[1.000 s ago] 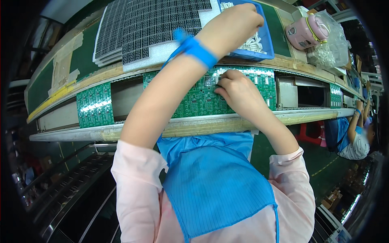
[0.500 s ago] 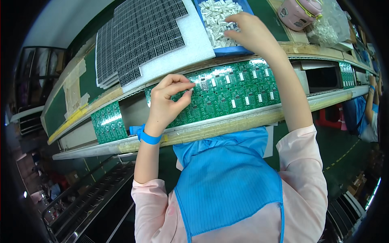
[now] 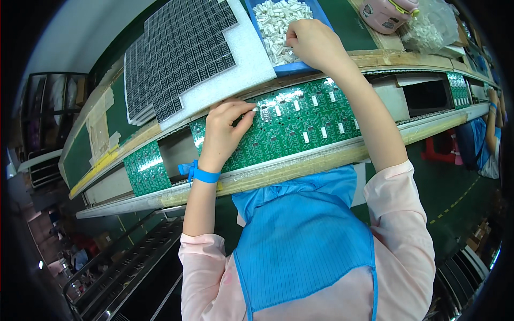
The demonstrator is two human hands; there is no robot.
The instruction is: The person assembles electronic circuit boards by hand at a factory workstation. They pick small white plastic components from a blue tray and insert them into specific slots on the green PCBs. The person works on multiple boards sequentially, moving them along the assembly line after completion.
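Observation:
My left hand, with a blue strap at its wrist, hovers over the left part of a green circuit board. Its thumb and index finger are nearly together in a pinch; whatever they hold is too small to make out. White connectors stand on the board in two rows, to the right of this hand. Reaching past the board, my right hand has its fingers curled down onto loose white connectors in a blue bin. Its fingertips are partly hidden, so what they grip cannot be seen.
Black display modules lie in rows on white foam at the back left. More circuit boards sit along the rail. A pink container and a plastic bag stand at the back right. Another person's arm shows far right.
My right hand's fingers, spread apart over the bin before, have closed down among the white connectors. My left hand stays pinched over the board. The whole view has shifted slightly.

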